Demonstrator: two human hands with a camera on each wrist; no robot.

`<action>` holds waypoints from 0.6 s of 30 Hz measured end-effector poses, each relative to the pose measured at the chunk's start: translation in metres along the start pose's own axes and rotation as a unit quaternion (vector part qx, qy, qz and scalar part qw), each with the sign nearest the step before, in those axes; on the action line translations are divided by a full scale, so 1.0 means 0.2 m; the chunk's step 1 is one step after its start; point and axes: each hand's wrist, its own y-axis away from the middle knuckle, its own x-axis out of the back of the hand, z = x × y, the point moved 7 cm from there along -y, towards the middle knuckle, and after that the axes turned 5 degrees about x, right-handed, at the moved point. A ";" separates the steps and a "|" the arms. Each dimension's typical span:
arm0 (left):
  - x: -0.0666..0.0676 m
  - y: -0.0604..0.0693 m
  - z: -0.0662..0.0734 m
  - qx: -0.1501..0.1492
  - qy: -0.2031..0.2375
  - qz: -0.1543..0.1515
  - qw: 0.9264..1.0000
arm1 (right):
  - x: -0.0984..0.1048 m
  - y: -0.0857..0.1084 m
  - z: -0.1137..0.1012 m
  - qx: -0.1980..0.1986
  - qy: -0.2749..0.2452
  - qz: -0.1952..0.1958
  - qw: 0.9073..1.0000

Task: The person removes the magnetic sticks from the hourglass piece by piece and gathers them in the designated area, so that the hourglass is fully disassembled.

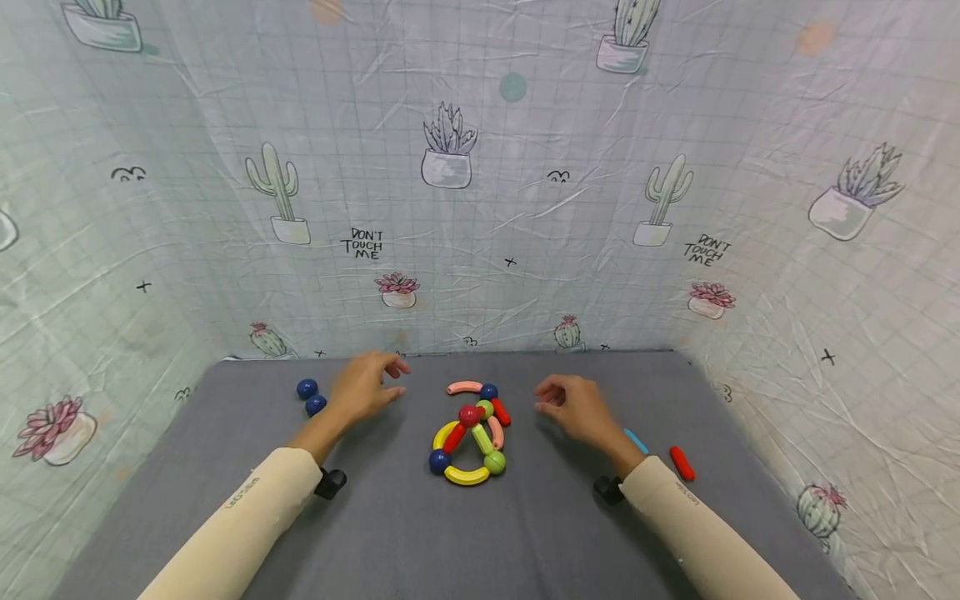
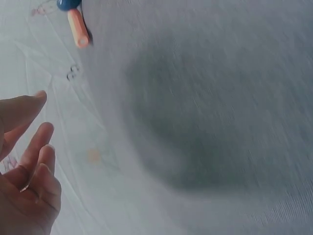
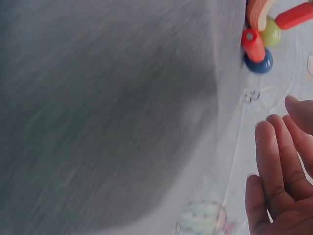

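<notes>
In the head view a magnetic ball-and-rod build stands mid-table. A red ball (image 1: 469,416) tops it, above a red rod (image 1: 454,438) and a light green rod (image 1: 481,438). At its base a blue ball (image 1: 439,462), a green ball (image 1: 494,462) and a curved yellow rod (image 1: 467,476) join. Behind, another blue ball (image 1: 489,391) links a curved pink rod (image 1: 464,387) and a short red rod (image 1: 501,412). My left hand (image 1: 363,385) hovers left of the build, fingers loosely bent, holding nothing. My right hand (image 1: 576,407) hovers on the other side, likewise holding nothing.
Two loose dark blue balls (image 1: 311,398) lie left of my left hand. A loose red rod (image 1: 682,463) and a light blue piece (image 1: 636,441), partly hidden by my right wrist, lie at the right. Patterned cloth (image 1: 510,208) surrounds the grey table (image 1: 480,542) behind and at both sides.
</notes>
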 end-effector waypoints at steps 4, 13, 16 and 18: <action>-0.06 -0.03 0.06 -0.003 0.007 -0.013 1.000 | -0.09 -0.07 -0.02 -0.014 -0.021 -0.016 1.000; -0.17 -0.09 0.18 -0.020 0.036 -0.035 0.999 | -0.23 -0.23 -0.07 -0.039 -0.043 -0.032 0.998; -0.21 -0.10 0.21 -0.017 0.041 -0.044 0.998 | -0.28 -0.27 -0.09 -0.045 -0.038 -0.042 0.997; -0.24 -0.11 0.22 -0.010 0.046 -0.050 0.998 | -0.31 -0.30 -0.10 -0.049 -0.030 -0.048 0.997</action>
